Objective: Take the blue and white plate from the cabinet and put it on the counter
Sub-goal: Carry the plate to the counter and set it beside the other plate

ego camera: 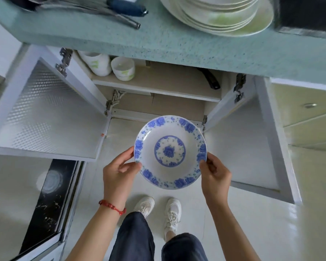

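Note:
I hold the blue and white plate (170, 152) level in front of the open cabinet (158, 85), below the green speckled counter (177, 42). It is white with blue flowers round the rim and a blue ring in the middle. My left hand (119, 172) grips its left edge, thumb on top. On the opposite rim, my right hand (215, 174) pinches the same way. The plate hangs over the floor, outside the cabinet.
Both cabinet doors (45, 113) (252, 140) stand wide open at either side. White cups (123, 68) and a black handle (211, 78) sit on the cabinet shelf. On the counter lie a stack of white plates (218, 14) and metal utensils (94, 10). My feet stand below.

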The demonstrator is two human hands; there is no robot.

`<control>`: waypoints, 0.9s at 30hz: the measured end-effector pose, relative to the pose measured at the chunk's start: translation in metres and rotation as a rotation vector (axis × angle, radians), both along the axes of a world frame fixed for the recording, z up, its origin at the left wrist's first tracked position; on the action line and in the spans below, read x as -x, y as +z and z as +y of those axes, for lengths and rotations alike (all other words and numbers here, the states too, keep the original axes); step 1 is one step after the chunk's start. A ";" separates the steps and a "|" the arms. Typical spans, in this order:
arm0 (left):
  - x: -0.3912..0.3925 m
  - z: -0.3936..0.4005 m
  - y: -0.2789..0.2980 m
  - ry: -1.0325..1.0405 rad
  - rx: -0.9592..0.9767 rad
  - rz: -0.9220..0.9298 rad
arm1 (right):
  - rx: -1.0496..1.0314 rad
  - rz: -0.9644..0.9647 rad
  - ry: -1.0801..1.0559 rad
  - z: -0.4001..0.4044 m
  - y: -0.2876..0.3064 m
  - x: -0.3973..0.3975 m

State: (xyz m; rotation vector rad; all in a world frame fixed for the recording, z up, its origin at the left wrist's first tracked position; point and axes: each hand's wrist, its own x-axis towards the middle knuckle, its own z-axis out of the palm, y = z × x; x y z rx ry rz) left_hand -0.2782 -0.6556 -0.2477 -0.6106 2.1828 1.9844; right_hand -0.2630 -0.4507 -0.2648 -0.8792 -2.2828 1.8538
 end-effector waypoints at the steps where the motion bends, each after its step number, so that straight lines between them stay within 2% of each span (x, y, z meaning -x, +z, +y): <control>1: 0.000 0.005 0.025 -0.073 0.005 0.009 | -0.009 0.002 -0.066 0.006 0.025 -0.010; 5: 0.007 0.008 0.040 -0.139 0.061 0.066 | -0.005 0.004 -0.143 0.003 0.034 -0.019; 15: 0.006 0.025 0.103 -0.510 0.030 0.117 | -0.017 0.064 -0.517 -0.008 0.097 -0.092; 27: -0.054 0.078 0.129 -0.913 -0.020 0.124 | -0.116 0.101 -0.892 -0.012 0.132 -0.217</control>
